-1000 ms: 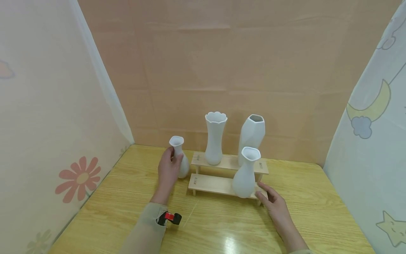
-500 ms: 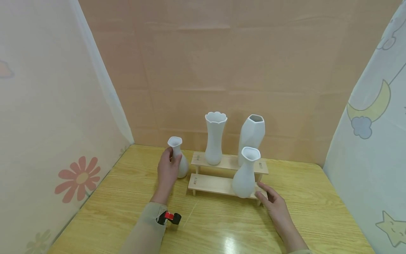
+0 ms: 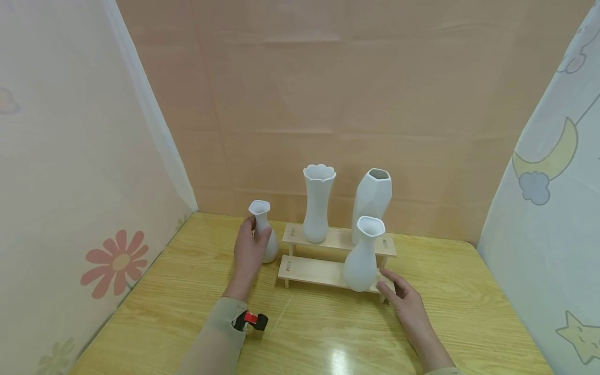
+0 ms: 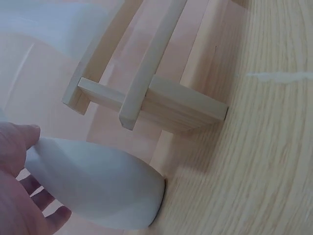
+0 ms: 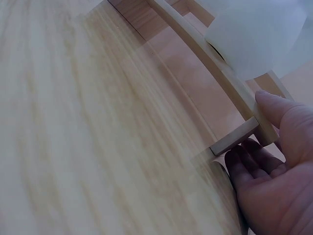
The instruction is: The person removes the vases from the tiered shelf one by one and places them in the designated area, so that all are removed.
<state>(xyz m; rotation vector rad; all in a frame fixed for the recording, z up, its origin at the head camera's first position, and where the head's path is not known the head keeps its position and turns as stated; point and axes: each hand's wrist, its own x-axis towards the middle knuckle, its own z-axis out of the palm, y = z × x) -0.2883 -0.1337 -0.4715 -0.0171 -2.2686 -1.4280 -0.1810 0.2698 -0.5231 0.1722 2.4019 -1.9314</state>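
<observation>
In the head view my left hand (image 3: 249, 249) holds a small white vase (image 3: 270, 245) with a narrow neck and wavy rim, left of a two-tier wooden stand (image 3: 311, 272). Thumb and fingers lie around its neck, and the left wrist view shows the base of the vase (image 4: 112, 188) on the tabletop. My right hand (image 3: 407, 302) grips the right end of the stand's lower shelf. In the right wrist view its thumb (image 5: 274, 105) touches the plank, with the fingers (image 5: 239, 166) curled beside the leg.
A bulbous white vase (image 3: 361, 265) stands on the lower tier's right side. On the upper tier are a scalloped-rim vase (image 3: 317, 208) and a faceted vase (image 3: 372, 195). Fabric screens enclose the wood-grain table (image 3: 187, 307) at the back (image 3: 328, 94) and both sides.
The vase in my left hand has shifted very slightly left, its rim moving a little. My right hand and the stand have stayed where they were.
</observation>
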